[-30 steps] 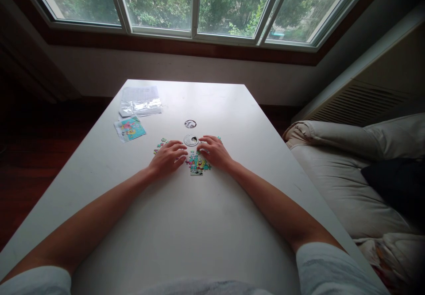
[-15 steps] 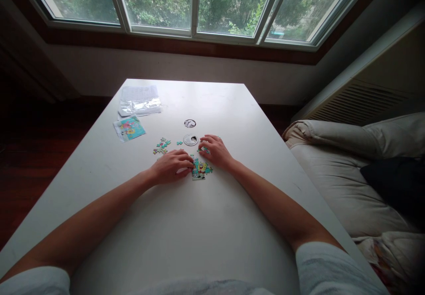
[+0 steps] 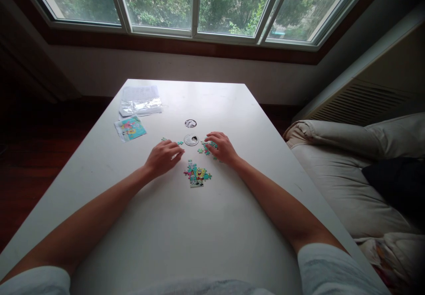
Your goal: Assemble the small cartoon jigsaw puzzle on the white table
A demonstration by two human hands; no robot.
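A partly joined jigsaw puzzle (image 3: 198, 175) with a yellow cartoon figure lies flat on the white table (image 3: 186, 233). My left hand (image 3: 164, 157) hovers above and left of it, fingers loosely bent and thumb apart; I see nothing in it. Just beyond this hand, a few loose puzzle pieces (image 3: 180, 143) show, and others may be hidden under it. To the right, my right hand (image 3: 222, 147) has its fingers spread over a cluster of loose puzzle pieces (image 3: 203, 150), partly covering them. Whether its fingertips press on a piece cannot be made out.
Two round discs (image 3: 191, 139) lie beyond the hands, one behind the other. At the back left are a colourful picture card (image 3: 130, 128) and a clear plastic bag (image 3: 141, 101) with paper. A pale sofa (image 3: 335, 171) stands along the right side, and a window is ahead.
My left hand has left the joined puzzle, moving up and left. The puzzle sits slightly nearer me, with its left part uncovered. My right hand has shifted slightly right, uncovering more loose pieces.
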